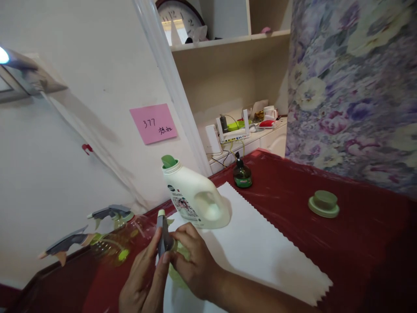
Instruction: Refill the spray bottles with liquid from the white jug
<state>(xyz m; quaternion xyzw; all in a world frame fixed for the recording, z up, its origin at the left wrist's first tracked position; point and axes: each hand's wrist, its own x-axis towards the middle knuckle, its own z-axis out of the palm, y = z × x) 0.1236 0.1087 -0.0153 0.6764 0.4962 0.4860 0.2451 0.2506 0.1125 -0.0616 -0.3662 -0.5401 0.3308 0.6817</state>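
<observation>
The left hand (140,278) and right hand (195,263) close around a grey spray trigger (163,234) at lower centre, just beside a white detergent jug (192,198) on white paper (257,248) on the red counter (325,243).

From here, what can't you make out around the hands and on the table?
Head view only:
- Green translucent item: the right hand hides most of it, so its shape is unclear.
- Grey sprayer piece: fingers cover its lower end.
- Left hand: cut off by the bottom edge.
- White bottle's label: too small to read.
- Wall clock: cut off by the top edge.
</observation>
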